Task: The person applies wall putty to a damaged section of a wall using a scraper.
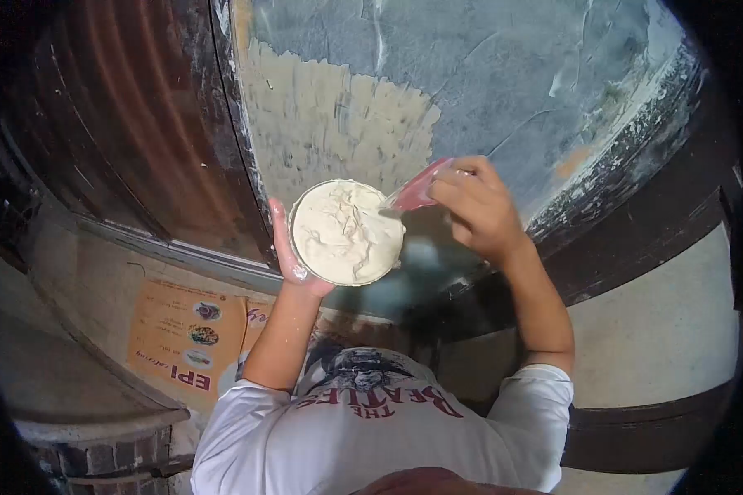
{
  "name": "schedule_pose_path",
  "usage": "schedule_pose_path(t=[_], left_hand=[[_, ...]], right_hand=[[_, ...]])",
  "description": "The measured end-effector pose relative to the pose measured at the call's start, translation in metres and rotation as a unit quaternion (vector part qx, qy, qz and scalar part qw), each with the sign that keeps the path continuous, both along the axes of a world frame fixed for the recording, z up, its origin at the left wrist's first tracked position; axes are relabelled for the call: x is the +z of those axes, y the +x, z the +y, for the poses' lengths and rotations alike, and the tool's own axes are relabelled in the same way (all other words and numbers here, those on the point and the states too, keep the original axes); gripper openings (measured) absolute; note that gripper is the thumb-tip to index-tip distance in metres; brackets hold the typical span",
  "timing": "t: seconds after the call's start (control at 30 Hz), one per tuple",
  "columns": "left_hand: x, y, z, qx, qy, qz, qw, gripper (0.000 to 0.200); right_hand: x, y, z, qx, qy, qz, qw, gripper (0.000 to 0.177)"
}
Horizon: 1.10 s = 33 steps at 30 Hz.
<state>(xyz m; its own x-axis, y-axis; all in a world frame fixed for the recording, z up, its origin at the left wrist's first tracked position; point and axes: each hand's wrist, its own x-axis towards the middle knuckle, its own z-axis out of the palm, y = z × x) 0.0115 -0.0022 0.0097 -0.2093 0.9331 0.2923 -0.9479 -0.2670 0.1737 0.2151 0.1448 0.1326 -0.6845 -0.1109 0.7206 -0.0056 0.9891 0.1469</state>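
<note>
Head view, looking down past the chest: the left hand (pixel 291 257) is closed around the near-left edge of a round dish (pixel 309 196), thumb laid along its rim and fingers hidden beneath, holding it roughly level; the dish is filled almost to the rim with cream putty (pixel 343 235), its surface rough and ridged; the right hand (pixel 479 210), just right of the dish and slightly beyond it, is clenched on the handle of a pink scraper (pixel 417 191), fingers wrapped over the grip; the scraper slants down and leftward from that hand, its blade edge touching the putty at the right side of the dish; whether putty lies on the blade cannot be told; beyond both hands stands a grey-blue wall (pixel 520 74), streaked and uneven; on it, directly beyond the left hand, a cream patch (pixel 330 132) of the same colour as the putty covers a rough rectangle with a ragged right edge; left of the left hand runs a dark brown panel (pixel 132 124); below the left forearm an orange poster (pixel 182 334) with small food pictures lies flat; nearer still, at the lower left, are bricks (pixel 107 462); both forearms emerge from a white printed shirt (pixel 371 445).
</note>
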Motion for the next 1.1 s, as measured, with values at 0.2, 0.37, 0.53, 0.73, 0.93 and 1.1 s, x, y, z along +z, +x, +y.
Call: schedule_pose_path(t=[0.2,0.37,0.53,0.73,0.93,1.1], left_hand=[[0.001,0.004,0.002,0.012,-0.033,0.007,0.999,0.097],[0.004,0.009,0.000,-0.007,-0.019,-0.004,1.000,0.098],[0.005,0.015,-0.001,-0.016,-0.004,-0.012,1.000,0.098],[0.008,0.022,-0.004,-0.012,-0.030,0.016,0.999,0.099],[0.006,0.024,-0.006,-0.021,-0.029,-0.001,0.999,0.099],[0.010,0.032,-0.008,-0.027,-0.021,-0.004,0.999,0.099]], right_hand=[[-0.002,-0.006,-0.018,0.008,0.021,-0.042,0.999,0.035],[-0.006,-0.008,-0.017,0.017,0.011,-0.016,1.000,0.033],[-0.006,-0.006,-0.021,0.009,0.001,-0.010,1.000,0.033],[-0.007,-0.004,-0.022,0.021,-0.004,-0.001,1.000,0.035],[-0.011,-0.003,-0.024,0.025,-0.012,0.031,0.999,0.034],[-0.007,0.000,-0.022,0.022,0.002,0.042,0.999,0.037]])
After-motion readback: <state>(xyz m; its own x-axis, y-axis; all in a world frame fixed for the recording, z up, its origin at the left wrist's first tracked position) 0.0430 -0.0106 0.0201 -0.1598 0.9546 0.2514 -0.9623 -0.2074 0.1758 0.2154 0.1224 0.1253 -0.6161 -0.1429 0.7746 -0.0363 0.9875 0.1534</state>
